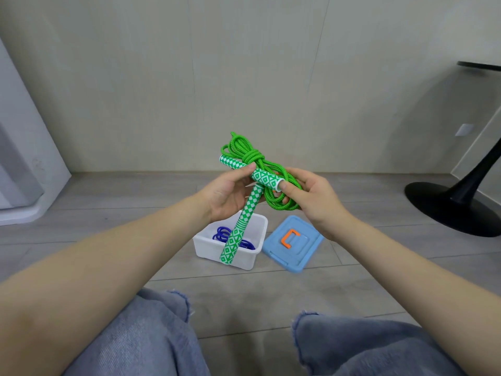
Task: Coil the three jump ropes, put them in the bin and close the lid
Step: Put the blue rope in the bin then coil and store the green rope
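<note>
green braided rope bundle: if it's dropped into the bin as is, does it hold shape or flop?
Green braided jump rope probably floppy: its loops sag below the right hand. The wrap looks likely to hold it. One rigid patterned handle dangles free, so it may swing.

Soft, even, fairly bright indoor light fills the scene, with no glare. Shadows are faint; a diffuse one lies on the grey wood-look plank floor (108, 240) between the knees, so the light perhaps comes from overhead. The wide lens bends the edges and stretches the near forearms. The middle is sharp; the corners look slightly soft.
</note>
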`<state>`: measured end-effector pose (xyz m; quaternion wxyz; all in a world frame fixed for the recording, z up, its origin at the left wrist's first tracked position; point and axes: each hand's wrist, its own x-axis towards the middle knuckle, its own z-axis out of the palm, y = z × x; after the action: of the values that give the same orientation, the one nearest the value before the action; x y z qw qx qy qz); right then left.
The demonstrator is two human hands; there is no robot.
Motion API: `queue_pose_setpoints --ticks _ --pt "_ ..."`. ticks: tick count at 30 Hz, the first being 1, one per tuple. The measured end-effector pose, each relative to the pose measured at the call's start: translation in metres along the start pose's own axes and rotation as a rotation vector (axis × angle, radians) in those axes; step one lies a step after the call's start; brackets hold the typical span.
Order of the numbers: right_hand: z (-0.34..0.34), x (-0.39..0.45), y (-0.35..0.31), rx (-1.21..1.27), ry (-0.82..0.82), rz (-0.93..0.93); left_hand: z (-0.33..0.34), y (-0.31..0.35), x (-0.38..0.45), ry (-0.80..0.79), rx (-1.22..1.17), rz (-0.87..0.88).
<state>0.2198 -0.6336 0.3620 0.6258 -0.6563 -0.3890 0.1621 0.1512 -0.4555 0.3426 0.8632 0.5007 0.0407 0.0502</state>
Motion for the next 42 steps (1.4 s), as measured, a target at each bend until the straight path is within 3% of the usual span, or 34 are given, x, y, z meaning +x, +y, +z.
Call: queue_pose_setpoints --ticks 5,11,14,19,24,26,29,31,34,36,37,40,42 --pt "-0.007 -0.001 0.004 0.140 -0.225 0.171 0.000 -0.010 0.008 0.130 0.060 -0.022" --pt "0.000 -0.002 0.007 0.107 -0.223 0.208 0.004 -0.016 0.011 0.178 0.077 -0.071" --pt "0.004 -0.006 0.005 -0.113 -0.110 0.133 0.007 -0.012 0.009 0.168 0.120 -0.136" --pt "0.014 -0.011 0.007 -0.394 0.008 -0.018 -0.001 -0.010 0.010 0.345 0.194 -0.138" --pt "0.022 -0.014 0.009 -1.062 -0.082 -0.195 -0.003 -0.011 0.009 0.204 0.197 -0.104" --pt "0.025 -0.013 0.011 -1.289 -0.110 -0.367 -0.001 -0.008 0.008 0.198 0.170 -0.049" --pt "0.028 -0.011 0.019 -1.459 -0.091 -0.634 0.001 -0.009 0.011 0.276 0.196 -0.021" --pt "0.030 -0.010 0.027 -1.508 -0.134 -0.710 0.002 -0.011 0.012 0.339 0.195 0.002" --pt "0.030 -0.012 0.026 -1.312 -0.196 -0.687 0.000 -0.010 0.011 0.402 0.222 0.080" --pt "0.028 -0.016 0.014 -0.966 -0.188 -0.584 0.002 -0.006 0.006 0.366 0.243 0.102" --pt "0.026 -0.014 0.011 -0.757 -0.103 -0.517 0.004 -0.005 0.004 0.333 0.240 0.107" --pt "0.015 0.003 0.019 -0.346 0.200 -0.209 0.008 -0.002 0.000 0.205 0.303 0.100" --pt "0.005 0.006 0.031 -0.319 0.098 0.054 0.011 -0.001 -0.004 0.110 0.338 0.073"
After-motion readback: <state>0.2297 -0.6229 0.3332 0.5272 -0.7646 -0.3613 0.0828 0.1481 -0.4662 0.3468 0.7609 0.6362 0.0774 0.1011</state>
